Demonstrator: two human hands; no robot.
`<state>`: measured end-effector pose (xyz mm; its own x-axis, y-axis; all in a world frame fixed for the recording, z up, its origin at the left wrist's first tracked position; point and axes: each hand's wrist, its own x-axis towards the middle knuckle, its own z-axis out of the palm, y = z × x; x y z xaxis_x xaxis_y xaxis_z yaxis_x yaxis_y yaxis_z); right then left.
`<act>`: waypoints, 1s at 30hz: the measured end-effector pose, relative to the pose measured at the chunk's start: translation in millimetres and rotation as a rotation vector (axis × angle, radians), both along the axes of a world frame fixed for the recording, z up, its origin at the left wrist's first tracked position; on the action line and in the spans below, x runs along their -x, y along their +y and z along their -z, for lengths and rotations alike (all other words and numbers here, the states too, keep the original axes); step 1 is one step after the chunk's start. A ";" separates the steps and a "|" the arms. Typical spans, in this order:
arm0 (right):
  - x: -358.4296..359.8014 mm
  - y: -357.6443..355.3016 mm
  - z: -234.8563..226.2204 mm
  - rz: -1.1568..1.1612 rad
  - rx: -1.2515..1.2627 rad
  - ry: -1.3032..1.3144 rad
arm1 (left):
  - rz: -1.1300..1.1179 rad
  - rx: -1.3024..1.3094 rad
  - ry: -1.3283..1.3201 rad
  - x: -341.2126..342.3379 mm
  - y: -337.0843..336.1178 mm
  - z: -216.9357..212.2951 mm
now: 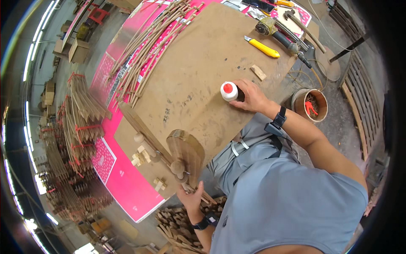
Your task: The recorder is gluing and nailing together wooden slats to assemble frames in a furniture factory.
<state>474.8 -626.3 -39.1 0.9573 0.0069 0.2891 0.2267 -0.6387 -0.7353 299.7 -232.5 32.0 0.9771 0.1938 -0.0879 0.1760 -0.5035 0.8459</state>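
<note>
My right hand (253, 96) closes around the side of a white squeeze bottle (226, 95) with a red cap, standing on the brown board. Down by the board's near left edge, my left hand (191, 198) grips the lower end of a wooden piece (186, 148). That piece has a dark, round-edged board and a turned knob. Beside it lies a long wooden bar (141, 127). Palm and fingertips of the left hand are partly hidden by the wood. Small pale wooden blocks (141, 155) lie left of the bar.
Long thin wooden rods (156, 46) are heaped at the far left. A yellow utility knife (263, 47), a wood scrap (258, 72), a power tool (281, 38) and a hammer (305, 31) lie far right. A bucket (323, 106) stands right of the table; wooden parts (179, 226) are piled below.
</note>
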 end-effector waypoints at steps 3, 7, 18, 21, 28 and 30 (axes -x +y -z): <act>-3.6 4.6 -9.0 -0.029 0.023 0.039 | -0.038 -0.009 -0.016 4.4 9.1 -0.5; -5.0 7.3 0.6 -0.041 0.036 -0.063 | -0.104 0.043 -0.002 1.8 19.7 -2.1; -3.1 7.1 18.4 0.030 0.152 -0.089 | -0.471 -0.020 -0.216 1.6 95.7 -9.6; -3.2 7.2 16.3 0.034 0.139 -0.064 | -0.571 -0.034 -0.207 4.7 111.3 -3.0; -4.7 0.0 26.2 0.019 0.069 -0.076 | -0.768 -0.367 -0.061 -6.9 196.8 5.0; -5.1 -1.9 29.3 0.047 0.083 -0.019 | -0.806 -0.423 -0.066 -9.7 223.3 20.0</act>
